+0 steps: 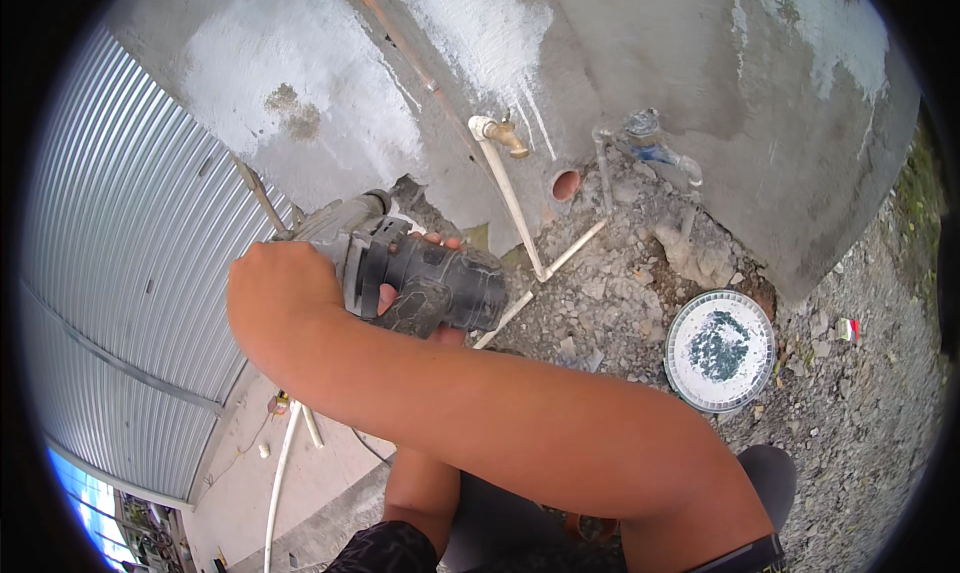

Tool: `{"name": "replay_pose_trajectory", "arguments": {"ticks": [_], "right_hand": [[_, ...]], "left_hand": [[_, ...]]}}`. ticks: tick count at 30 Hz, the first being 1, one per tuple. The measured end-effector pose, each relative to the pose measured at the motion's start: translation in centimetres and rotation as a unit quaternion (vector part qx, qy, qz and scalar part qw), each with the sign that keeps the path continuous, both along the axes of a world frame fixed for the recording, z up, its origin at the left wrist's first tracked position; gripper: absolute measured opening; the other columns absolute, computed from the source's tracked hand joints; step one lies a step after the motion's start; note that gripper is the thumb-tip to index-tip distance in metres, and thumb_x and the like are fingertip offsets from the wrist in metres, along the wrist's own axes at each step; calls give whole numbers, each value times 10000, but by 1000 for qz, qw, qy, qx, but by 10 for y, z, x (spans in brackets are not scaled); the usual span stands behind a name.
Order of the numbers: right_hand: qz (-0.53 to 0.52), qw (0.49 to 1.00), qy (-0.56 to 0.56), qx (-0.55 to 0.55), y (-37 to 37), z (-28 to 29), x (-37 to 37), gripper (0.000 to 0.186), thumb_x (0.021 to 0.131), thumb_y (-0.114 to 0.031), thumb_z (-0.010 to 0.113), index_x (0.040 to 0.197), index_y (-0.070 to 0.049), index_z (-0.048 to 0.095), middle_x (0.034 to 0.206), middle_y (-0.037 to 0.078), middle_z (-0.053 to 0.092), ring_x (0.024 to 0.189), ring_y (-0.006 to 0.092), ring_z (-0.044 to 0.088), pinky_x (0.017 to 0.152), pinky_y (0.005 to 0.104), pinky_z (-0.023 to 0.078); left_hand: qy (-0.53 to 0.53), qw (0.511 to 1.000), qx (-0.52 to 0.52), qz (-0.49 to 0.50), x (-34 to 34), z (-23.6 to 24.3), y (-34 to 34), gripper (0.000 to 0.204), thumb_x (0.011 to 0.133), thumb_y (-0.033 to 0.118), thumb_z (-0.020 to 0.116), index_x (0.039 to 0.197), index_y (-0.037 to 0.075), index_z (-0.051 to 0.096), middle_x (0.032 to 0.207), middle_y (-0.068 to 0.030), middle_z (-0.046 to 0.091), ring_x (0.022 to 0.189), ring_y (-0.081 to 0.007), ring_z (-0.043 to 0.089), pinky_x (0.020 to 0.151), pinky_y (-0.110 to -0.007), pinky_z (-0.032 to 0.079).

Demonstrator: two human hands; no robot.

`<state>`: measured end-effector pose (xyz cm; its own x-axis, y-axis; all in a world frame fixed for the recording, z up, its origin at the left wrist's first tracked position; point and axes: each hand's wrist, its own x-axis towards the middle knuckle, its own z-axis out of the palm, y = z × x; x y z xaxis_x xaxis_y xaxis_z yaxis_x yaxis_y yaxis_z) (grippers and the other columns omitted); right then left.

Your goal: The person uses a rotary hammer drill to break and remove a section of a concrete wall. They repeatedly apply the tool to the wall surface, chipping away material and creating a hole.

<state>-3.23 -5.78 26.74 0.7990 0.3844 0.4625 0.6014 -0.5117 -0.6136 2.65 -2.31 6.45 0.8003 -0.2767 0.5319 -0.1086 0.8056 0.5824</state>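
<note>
My right hand point(282, 288) reaches across from the lower right, fingers curled over the rear of a dusty grey-and-black tool point(440, 288), which looks like a power tool; the part it grips is mostly hidden. My left hand point(444, 337) holds the tool's black body from beneath, its fingertips showing over the top and its thumb at the near side, partly covered by my right forearm. The tool's grey end rests close to a broken hole point(415, 198) at the base of the plastered wall point(680, 63). Just beyond it a white pipe point(515, 203) rises to a brass tap point(508, 138).
A white lidded bucket point(718, 351) sits on rubble point(840, 423) at right. Pipe elbows point(690, 168) and a round pipe opening point(566, 185) are along the wall. At left are a corrugated metal sheet point(120, 253), loose white pipes point(278, 478) and a cable on concrete point(240, 463).
</note>
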Motion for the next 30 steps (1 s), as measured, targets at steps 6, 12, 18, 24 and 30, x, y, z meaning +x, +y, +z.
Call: {"name": "replay_pose_trajectory", "arguments": {"ticks": [6, 12, 18, 24, 30], "right_hand": [[3, 1000, 5, 7, -5, -1, 3, 108, 845, -124, 735, 878, -63, 818, 864, 117, 783, 838, 253, 797, 664, 362, 631], [-6, 999, 0, 41, -12, 7, 9, 117, 834, -128, 731, 865, -60, 821, 858, 134, 784, 836, 266, 797, 651, 376, 630], [-3, 998, -27, 58, -15, -7, 14, 133, 843, -131, 716, 874, -59, 823, 855, 146, 782, 836, 272, 795, 645, 381, 630], [-12, 999, -10, 39, -17, 3, 22, 140, 846, -137, 715, 882, -61, 826, 873, 136, 790, 856, 260, 796, 655, 366, 631], [-13, 996, 12, 93, -29, 0, 19, 138, 841, -136, 719, 884, -59, 824, 889, 136, 795, 859, 255, 796, 658, 372, 634]], "left_hand": [[5, 1000, -11, 2, 6, -9, 7, 691, 983, 476, 718, 1515, 114, 465, 1467, -165, 539, 1414, -401, 508, 1232, -569, 381], [-14, 998, 41, -42, 27, -6, 24, 846, 965, 587, 700, 1537, 38, 403, 1462, -168, 522, 1436, -380, 478, 1200, -583, 412], [-17, 996, 82, -12, 28, -17, 29, 821, 975, 582, 688, 1543, 53, 422, 1482, -170, 520, 1449, -389, 470, 1203, -596, 415], [-38, 991, 114, -63, 51, -9, 43, 885, 974, 636, 655, 1554, 21, 391, 1486, -187, 498, 1444, -414, 459, 1192, -611, 405], [-29, 992, 117, -42, 49, -17, 42, 877, 981, 633, 652, 1550, 16, 398, 1468, -207, 515, 1439, -424, 472, 1177, -623, 424]]}}
